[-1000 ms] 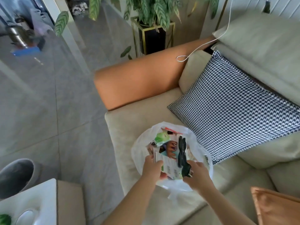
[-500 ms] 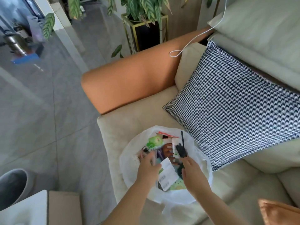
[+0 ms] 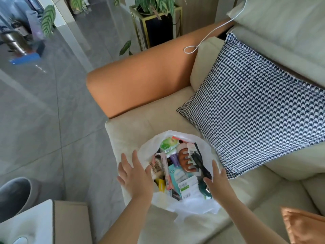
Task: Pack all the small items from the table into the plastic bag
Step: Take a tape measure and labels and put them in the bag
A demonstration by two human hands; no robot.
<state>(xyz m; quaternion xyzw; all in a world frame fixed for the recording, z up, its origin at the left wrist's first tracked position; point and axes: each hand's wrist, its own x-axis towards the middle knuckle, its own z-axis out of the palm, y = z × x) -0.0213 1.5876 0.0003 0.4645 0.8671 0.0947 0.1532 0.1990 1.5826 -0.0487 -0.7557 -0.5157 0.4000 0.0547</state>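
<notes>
On the sofa seat [image 3: 133, 131], at about six o'clock of the view, the plastic bag [image 3: 204, 152] lies open with the small items [image 3: 177, 166] piled inside it. Both hands are spread wide and hold nothing. The left hand [image 3: 135, 173] rests at the nine o'clock side of the bag mouth, the right hand [image 3: 217, 180] at the three o'clock side, so the bag lies between them and neither is clearly nearer. A black comb-like thing [image 3: 200, 163], maybe a hair clip, lies with its long axis from twelve to five o'clock, just beside the right fingertips [image 3: 214, 164]. A bench corner [image 3: 26, 224] shows at seven o'clock; I judge that the packing is nearly done and the mouth is to be gathered next.
</notes>
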